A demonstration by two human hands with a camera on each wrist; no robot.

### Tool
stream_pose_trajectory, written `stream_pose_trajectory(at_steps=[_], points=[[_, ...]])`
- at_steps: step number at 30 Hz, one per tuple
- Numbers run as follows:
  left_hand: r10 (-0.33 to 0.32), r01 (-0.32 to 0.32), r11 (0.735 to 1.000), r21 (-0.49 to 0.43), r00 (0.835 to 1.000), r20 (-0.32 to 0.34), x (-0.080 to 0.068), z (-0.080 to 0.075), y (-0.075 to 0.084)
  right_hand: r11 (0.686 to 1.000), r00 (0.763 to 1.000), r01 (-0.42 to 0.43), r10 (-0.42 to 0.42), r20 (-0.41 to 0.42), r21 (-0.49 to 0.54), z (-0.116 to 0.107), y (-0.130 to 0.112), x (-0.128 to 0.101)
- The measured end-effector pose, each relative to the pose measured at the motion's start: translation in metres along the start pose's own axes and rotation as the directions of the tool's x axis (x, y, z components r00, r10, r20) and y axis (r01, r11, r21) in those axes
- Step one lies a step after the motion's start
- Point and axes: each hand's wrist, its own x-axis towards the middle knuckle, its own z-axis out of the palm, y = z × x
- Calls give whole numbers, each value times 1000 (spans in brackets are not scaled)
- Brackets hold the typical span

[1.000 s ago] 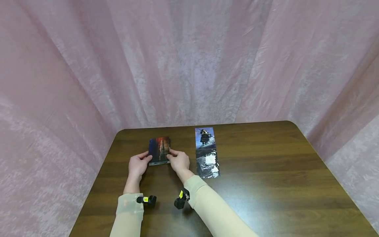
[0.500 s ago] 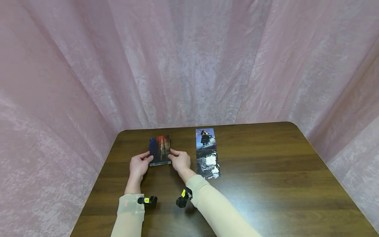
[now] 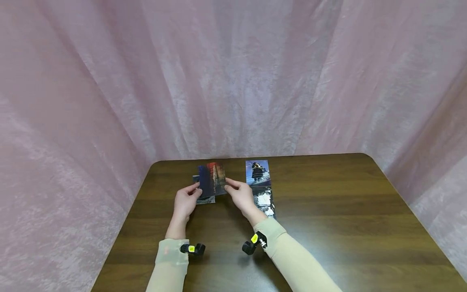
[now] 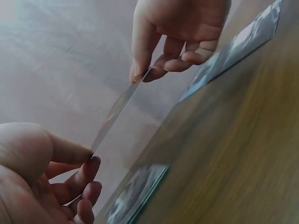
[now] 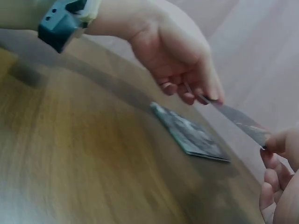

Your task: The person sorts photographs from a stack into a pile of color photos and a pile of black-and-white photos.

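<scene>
A dark photo with red and blue tones (image 3: pixel 212 179) is held up off the table between both hands. My left hand (image 3: pixel 196 190) pinches its left edge and my right hand (image 3: pixel 228 185) pinches its right edge. In the left wrist view the photo (image 4: pixel 119 109) shows edge-on between the two hands. Below it a small stack of photos (image 3: pixel 205 199) lies flat on the brown table (image 3: pixel 328 211); the stack (image 5: pixel 191 135) also shows in the right wrist view under the left hand (image 5: pixel 205 95). Two photos lie face up to the right, a blue one (image 3: pixel 257 172) and a black-and-white one (image 3: pixel 265 201).
Pink curtain (image 3: pixel 233 81) closes in the table at the back and both sides. The table's left edge runs close beside the left arm. Bare wood stretches to the right of the two laid photos.
Both hands have lifted the top photo off the stack and carried it up and slightly right. The stack beneath now shows. The head view has shifted a little.
</scene>
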Motion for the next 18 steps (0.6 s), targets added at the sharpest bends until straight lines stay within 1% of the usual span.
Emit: stream_pose_trajectory(at_steps=[3,8,10,14,18], points=[[28,-28,1000,5,999,16,-2,14,4,1000,1000,20,-20,24,-7,-20,2,-1],[77,-78,997,27,995,58,-6,40,14,993,994,109,-108,11,-37,-53,5,-5],[94,-97,995,36,992,80,-8,50,18,992,993,118,-119,-1,-53,-66,6,-8],[121,-125,992,29,984,129,-11,68,21,997,997,64,-65,-36,-35,-87,11,-15],[131,-136,991,20,980,153,-15,82,23,1000,998,11,-10,-59,12,-100,17,-22]])
